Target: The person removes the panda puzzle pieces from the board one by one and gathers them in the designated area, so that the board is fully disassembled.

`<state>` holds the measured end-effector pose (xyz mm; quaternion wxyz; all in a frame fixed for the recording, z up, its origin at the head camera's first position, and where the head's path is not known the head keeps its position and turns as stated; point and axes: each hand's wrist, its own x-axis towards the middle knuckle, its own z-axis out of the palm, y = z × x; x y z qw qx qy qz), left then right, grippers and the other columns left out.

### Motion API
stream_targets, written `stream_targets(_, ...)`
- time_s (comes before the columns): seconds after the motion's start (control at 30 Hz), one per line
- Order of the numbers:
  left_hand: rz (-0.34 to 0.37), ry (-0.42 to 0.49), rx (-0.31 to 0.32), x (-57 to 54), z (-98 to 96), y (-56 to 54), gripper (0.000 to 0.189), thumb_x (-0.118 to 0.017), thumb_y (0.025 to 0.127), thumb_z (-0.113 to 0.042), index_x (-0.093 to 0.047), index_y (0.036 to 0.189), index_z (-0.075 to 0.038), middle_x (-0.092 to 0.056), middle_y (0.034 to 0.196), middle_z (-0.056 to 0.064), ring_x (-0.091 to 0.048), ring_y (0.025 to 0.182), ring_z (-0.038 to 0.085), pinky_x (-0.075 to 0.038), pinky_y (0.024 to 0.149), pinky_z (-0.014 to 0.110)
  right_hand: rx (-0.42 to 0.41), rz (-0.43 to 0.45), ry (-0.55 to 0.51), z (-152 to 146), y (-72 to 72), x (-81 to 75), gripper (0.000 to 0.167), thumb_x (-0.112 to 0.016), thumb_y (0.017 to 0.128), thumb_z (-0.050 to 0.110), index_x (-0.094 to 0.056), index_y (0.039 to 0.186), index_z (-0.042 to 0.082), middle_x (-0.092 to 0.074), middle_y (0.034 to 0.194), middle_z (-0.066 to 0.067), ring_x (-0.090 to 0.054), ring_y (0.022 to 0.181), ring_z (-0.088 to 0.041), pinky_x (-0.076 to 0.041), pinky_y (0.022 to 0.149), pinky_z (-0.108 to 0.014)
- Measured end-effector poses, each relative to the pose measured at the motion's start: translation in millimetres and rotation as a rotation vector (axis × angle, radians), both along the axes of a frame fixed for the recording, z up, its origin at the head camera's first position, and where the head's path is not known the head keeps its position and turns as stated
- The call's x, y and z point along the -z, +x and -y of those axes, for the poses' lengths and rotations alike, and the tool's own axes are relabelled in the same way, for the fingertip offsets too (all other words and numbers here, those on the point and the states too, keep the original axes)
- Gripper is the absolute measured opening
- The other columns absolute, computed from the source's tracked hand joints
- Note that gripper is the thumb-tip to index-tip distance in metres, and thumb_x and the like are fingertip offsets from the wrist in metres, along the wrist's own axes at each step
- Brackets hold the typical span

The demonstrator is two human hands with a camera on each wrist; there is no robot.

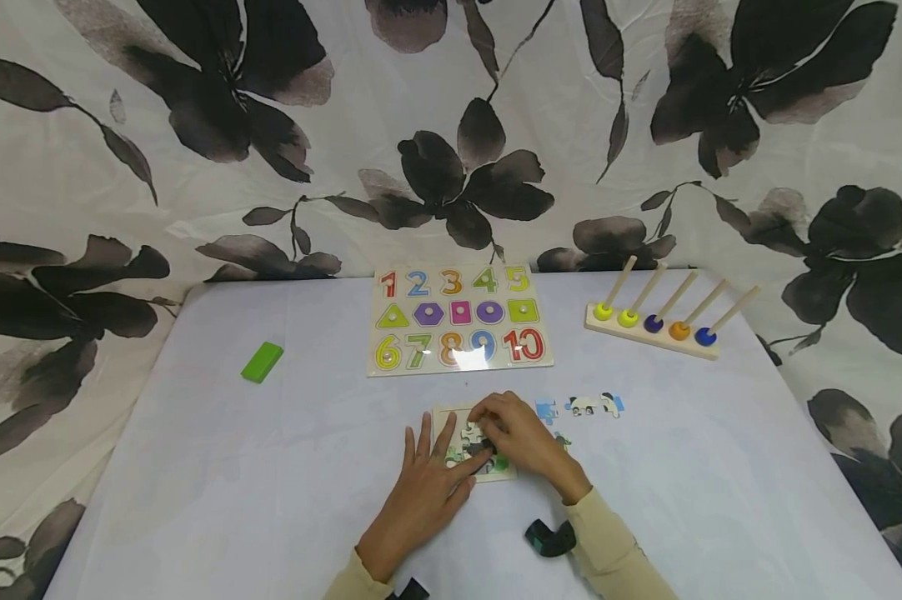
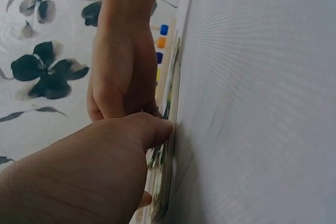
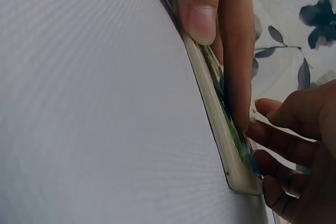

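A small wooden jigsaw puzzle board (image 1: 502, 477) with a panda-like picture lies at the front middle of the table. My left hand (image 1: 428, 492) rests on it with fingers spread, the index finger and thumb reaching across the pieces. Over the board's upper right my right hand (image 1: 522, 433) has its fingers bent, pinching a small puzzle piece (image 3: 253, 113) whose pale edge shows at the fingertips; the rest is hidden. To the right lie loose puzzle pieces: a blue one (image 1: 546, 411), a black-and-white one (image 1: 582, 406), another with blue (image 1: 613, 405) and a greenish one (image 1: 562, 440) partly behind the right hand.
Behind the puzzle lies a number and shape board (image 1: 460, 372). A peg stand (image 1: 649, 335) with coloured beads stands at the back right, and a green block (image 1: 262, 362) lies at left. A dark wrist strap (image 1: 551, 540) sits beside the right sleeve. Floral cloth hangs behind the table.
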<state>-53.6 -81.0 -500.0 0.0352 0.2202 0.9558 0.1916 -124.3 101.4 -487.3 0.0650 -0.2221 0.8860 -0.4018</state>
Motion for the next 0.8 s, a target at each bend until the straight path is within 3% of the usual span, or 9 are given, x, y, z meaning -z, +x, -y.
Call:
stream_targets(0.37, 0.009, -0.002, 0.005, -1.1, 0.7, 0.0, 0.037, -0.052, 0.097, -0.037, -0.054, 0.134, -0.04, -0.019, 0.157, 0.02, -0.004, 0.14, 0.054, -0.009, 0.106, 0.072, -0.041, 0.007, -0.004, -4.2, 2.8, -4.0, 0.019, -0.067, 0.087, 0.006, -0.07, 0.104, 0.013, -0.068, 0.094, 0.004, -0.054, 0.089, -0.011, -0.044, 0.079, -0.033)
stream_targets(0.8, 0.004, -0.018, 0.007, 0.3, 1.7, 0.2, 0.037, -0.051, 0.098, -0.038, -0.054, 0.135, -0.04, -0.02, 0.157, 0.02, -0.003, 0.141, 0.053, -0.009, 0.107, 0.07, -0.081, 0.008, -0.01, -8.8, -0.9, 0.0, 0.024, -0.068, 0.087, 0.005, -0.07, 0.109, 0.012, -0.069, 0.095, 0.005, -0.055, 0.088, -0.01, -0.046, 0.081, -0.032)
